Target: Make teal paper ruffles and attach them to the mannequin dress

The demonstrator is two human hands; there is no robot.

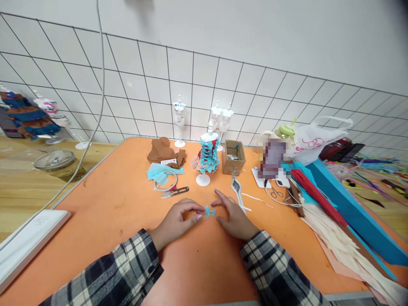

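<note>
A small light-blue bow (pixel 210 211) lies on the orange table (pixel 127 263) between my two hands. My left hand (pixel 181 219) is beside the bow's left end, thumb and fingers apart with a gap between them. On the bow's other side, my right hand (pixel 234 216) has its fingers spread, the index finger raised and the thumb low. Neither hand grips anything visible. Behind them, a small mannequin (pixel 209 155) on a white stand wears a ruffled blue and red dress.
Thread snips (pixel 175 192), a hoop (pixel 165 180) with blue cloth and brown fabric (pixel 162 152) lie back left. A cardboard box (pixel 233 157) and grey-handled tool (pixel 236 191) stand back right. Fabric strips (pixel 338 242) cover the right side; a white device (pixel 32 244) lies left.
</note>
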